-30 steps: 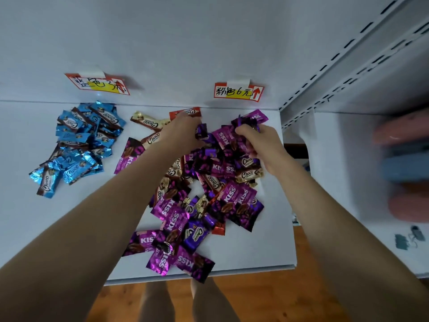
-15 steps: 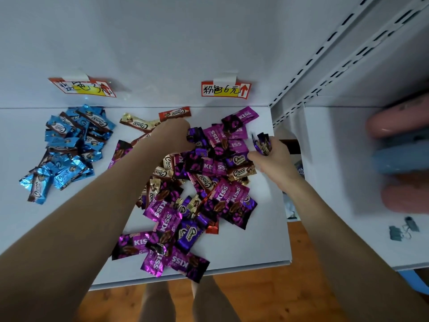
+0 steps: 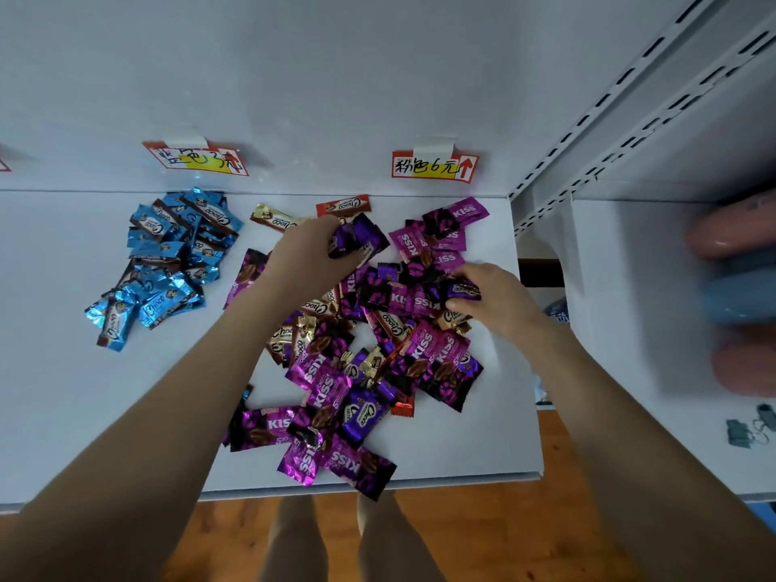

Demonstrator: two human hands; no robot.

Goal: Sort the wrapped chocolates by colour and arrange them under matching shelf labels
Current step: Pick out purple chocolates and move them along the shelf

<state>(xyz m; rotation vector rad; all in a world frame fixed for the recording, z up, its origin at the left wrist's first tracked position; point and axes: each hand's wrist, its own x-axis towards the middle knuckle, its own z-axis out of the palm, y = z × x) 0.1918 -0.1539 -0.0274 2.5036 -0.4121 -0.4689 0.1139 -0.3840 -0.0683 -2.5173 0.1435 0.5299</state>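
- mixed pile of crinkly foil choc wrappers, mostly magenta/purple w/ some gold & red, is lying mid-shelf below the right label
- blue pile, shiny flat oblong packs, is sitting under the left label
- left hand is gripping a dark purple wrapper at the pile's far edge
- right hand is pinching a small purple piece on the pile's right side
- smooth white shelf is carrying everything

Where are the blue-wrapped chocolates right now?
In the head view the blue chocolates lie heaped on the left of the white shelf, under the label taped just behind them, left of the mixed purple pile.
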